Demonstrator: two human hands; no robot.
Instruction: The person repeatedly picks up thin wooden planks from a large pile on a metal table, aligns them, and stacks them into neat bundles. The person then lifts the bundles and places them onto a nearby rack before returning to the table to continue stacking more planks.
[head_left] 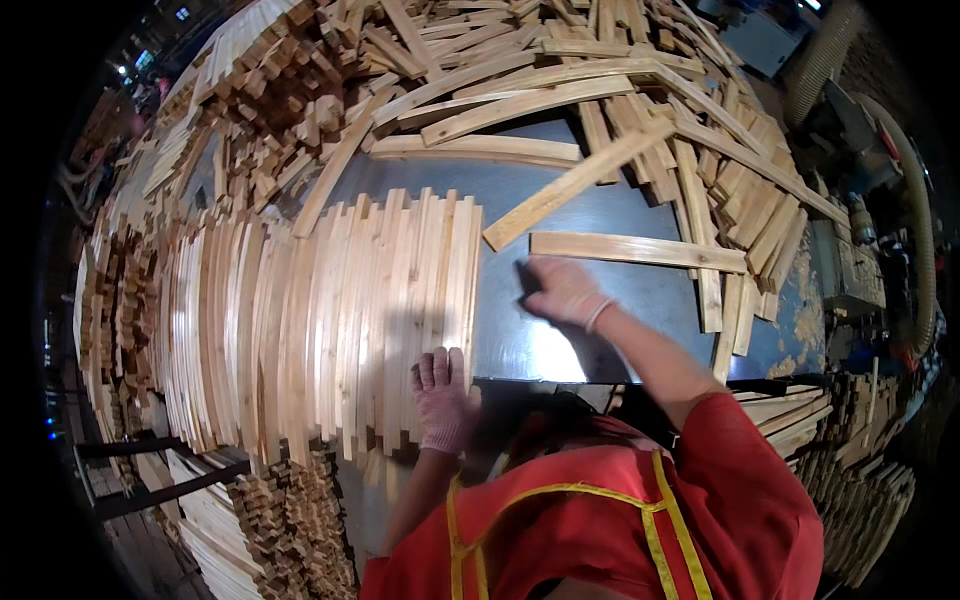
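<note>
My left hand [446, 405], in a pinkish work glove, lies with fingers stretched over the near ends of a row of upright-set wooden slats [350, 300], at its right side. My right hand [565, 292], also gloved, is over the metal tabletop [600, 215], just below the left end of a loose wooden slat [640, 250]. Its fingers point left and look dark; whether they hold anything is unclear. Another slat [580, 185] lies slantwise just beyond, one end toward the row.
A heap of loose slats [480, 80] covers the table's far side and spreads to the right [750, 200]. More stacked wood [290, 520] stands below at the left. A ribbed hose [910, 200] and machinery are at the right edge; sawdust [808, 320] lies near there.
</note>
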